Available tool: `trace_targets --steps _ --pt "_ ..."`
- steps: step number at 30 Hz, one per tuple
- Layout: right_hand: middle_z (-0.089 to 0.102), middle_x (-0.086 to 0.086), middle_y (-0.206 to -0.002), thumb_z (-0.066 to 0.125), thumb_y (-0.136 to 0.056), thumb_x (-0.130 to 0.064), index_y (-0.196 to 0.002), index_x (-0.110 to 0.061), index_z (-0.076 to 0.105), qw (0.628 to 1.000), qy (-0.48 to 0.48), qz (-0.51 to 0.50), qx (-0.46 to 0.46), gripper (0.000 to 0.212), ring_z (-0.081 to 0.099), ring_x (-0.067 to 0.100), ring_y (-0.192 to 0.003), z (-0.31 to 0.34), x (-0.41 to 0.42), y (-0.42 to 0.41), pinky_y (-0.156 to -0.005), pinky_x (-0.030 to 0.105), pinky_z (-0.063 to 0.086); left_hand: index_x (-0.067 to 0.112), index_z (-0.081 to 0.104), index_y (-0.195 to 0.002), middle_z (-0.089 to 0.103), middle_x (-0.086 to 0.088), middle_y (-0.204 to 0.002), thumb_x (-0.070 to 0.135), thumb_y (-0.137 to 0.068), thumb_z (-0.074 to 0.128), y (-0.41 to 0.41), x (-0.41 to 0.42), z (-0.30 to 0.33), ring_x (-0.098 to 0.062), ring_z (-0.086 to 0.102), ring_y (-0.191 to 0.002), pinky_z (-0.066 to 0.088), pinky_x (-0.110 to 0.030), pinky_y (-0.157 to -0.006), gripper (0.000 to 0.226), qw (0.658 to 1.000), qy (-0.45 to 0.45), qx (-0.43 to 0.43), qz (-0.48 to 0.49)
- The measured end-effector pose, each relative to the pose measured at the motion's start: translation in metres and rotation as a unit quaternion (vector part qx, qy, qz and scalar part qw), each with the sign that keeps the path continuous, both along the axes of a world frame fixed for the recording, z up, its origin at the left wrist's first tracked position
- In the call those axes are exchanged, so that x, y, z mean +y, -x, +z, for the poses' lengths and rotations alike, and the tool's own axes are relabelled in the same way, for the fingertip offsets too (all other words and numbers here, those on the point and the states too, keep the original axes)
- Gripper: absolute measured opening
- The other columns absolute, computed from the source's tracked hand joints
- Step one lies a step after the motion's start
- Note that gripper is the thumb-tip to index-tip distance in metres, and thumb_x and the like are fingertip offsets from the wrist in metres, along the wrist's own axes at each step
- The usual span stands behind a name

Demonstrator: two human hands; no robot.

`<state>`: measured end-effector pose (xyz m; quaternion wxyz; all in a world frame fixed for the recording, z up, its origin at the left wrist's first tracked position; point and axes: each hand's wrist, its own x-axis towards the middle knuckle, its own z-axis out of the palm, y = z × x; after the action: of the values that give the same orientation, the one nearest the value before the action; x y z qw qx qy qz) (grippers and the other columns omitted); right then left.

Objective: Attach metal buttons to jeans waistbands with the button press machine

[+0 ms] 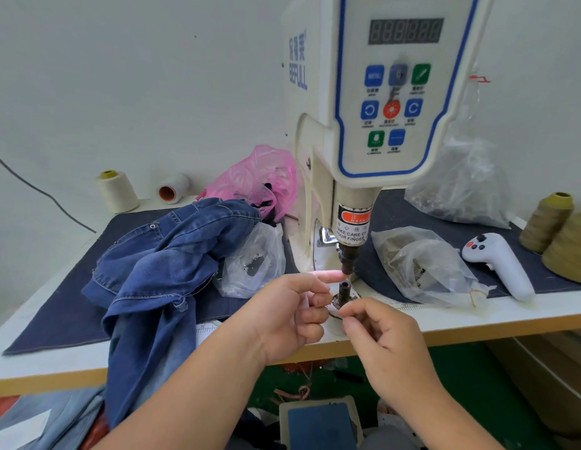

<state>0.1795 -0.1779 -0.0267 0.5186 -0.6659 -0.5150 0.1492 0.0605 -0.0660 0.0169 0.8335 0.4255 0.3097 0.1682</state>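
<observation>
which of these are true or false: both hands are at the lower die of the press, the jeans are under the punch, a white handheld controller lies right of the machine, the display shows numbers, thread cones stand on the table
1. Both hands are at the lower die. True: the left hand and the right hand meet at the lower die of the button press machine.
2. The jeans are under the punch. False: the jeans lie heaped to the left of the machine, apart from the punch.
3. A white handheld controller lies right of the machine. True: the controller rests on the dark mat.
4. The display shows numbers. False: the display is unlit.
5. Thread cones stand on the table. True, for example the cream cone.
</observation>
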Motion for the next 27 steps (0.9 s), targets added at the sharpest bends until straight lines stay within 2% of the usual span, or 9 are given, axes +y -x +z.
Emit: trace_targets --steps 4,7,12,14,17,19,23,25,27 --pt "0.065 -0.02 -0.082 0.065 -0.093 -0.015 -0.083 -0.039 0.067 1.0 0.013 0.002 -0.004 0.026 0.061 0.003 -0.079 0.001 0.002 0.005 -0.067 0.014 0.049 0.009 0.068 -0.117 0.042 0.005 -0.063 0.005 -0.09 0.05 0.011 0.011 0.007 -0.007 0.028 -0.047 0.023 -0.018 -0.039 0.033 0.996 -0.077 0.033 0.017" --pt "0.064 -0.024 -0.087 0.064 -0.093 -0.015 -0.083 -0.041 0.065 1.0 0.023 0.008 -0.011 0.028 0.06 0.001 -0.083 0.001 0.004 0.009 -0.07 0.012 0.048 0.012 0.069 -0.103 0.046 0.007 -0.056 0.003 -0.093 0.049 0.022 0.027 0.019 -0.007 0.033 -0.043 0.027 -0.019 -0.04 0.025 0.956 -0.258 0.128 0.061" --pt "0.064 -0.018 -0.081 0.064 -0.094 -0.013 -0.084 -0.037 0.066 0.999 0.029 0.022 -0.001 0.026 0.059 0.004 -0.074 0.001 0.007 0.015 -0.064 0.014 0.048 0.016 0.07 -0.088 0.07 0.0 -0.081 0.014 -0.09 0.053 0.04 0.065 0.033 -0.023 0.062 -0.078 0.05 -0.036 -0.071 0.017 0.626 -0.671 0.34 0.206" --pt "0.064 -0.014 -0.083 0.063 -0.094 -0.013 -0.084 -0.036 0.066 0.999 0.035 0.028 -0.002 0.025 0.059 0.007 -0.074 0.0 0.01 0.018 -0.064 0.015 0.048 0.011 0.071 -0.097 0.069 -0.01 -0.096 0.013 -0.09 0.053 0.05 0.092 0.041 -0.031 0.059 -0.093 0.048 -0.04 -0.079 0.019 0.558 -0.707 0.345 0.265" --pt "0.063 -0.01 -0.081 0.062 -0.094 -0.013 -0.085 -0.035 0.066 0.998 0.046 0.04 0.002 0.025 0.058 0.01 -0.073 -0.002 0.014 0.021 -0.062 0.015 0.049 0.009 0.062 -0.12 0.062 -0.018 -0.117 0.024 -0.089 0.06 0.068 0.141 0.053 -0.039 0.053 -0.11 0.045 -0.046 -0.093 0.035 0.518 -0.671 0.459 0.267" --pt "0.062 -0.004 -0.078 0.062 -0.095 -0.012 -0.085 -0.034 0.067 0.997 0.05 0.049 0.007 0.025 0.058 0.012 -0.07 -0.003 0.015 0.022 -0.059 0.016 0.048 0.011 0.049 -0.131 0.055 -0.019 -0.129 0.05 -0.079 0.071 0.084 0.169 0.05 -0.041 0.048 -0.121 0.04 -0.048 -0.099 0.068 0.523 -0.589 0.57 0.234" --pt "0.061 0.003 -0.076 0.062 -0.094 -0.011 -0.084 -0.033 0.068 0.997 0.051 0.057 0.011 0.024 0.056 0.016 -0.067 -0.006 0.018 0.023 -0.058 0.021 0.048 0.013 0.022 -0.151 0.043 -0.018 -0.148 0.071 -0.047 0.082 0.099 0.196 0.025 -0.039 0.041 -0.135 0.036 -0.05 -0.108 0.133 0.677 -0.431 0.584 0.124" --pt "0.062 0.0 -0.078 0.061 -0.094 -0.012 -0.084 -0.035 0.067 0.997 0.058 0.059 0.007 0.026 0.056 0.014 -0.067 -0.007 0.019 0.025 -0.059 0.023 0.048 0.008 0.031 -0.148 0.049 -0.014 -0.145 0.065 -0.053 0.086 0.1 0.194 0.005 -0.034 0.049 -0.127 0.042 -0.042 -0.098 0.123 0.722 -0.394 0.563 0.082" --pt "0.062 -0.003 -0.08 0.061 -0.095 -0.013 -0.085 -0.036 0.066 0.996 0.068 0.064 0.003 0.025 0.056 0.01 -0.065 -0.006 0.02 0.028 -0.059 0.022 0.048 0.008 0.054 -0.126 0.061 -0.011 -0.125 0.059 -0.063 0.083 0.101 0.195 -0.011 -0.033 0.057 -0.11 0.046 -0.04 -0.089 0.086 0.707 -0.425 0.556 0.1"
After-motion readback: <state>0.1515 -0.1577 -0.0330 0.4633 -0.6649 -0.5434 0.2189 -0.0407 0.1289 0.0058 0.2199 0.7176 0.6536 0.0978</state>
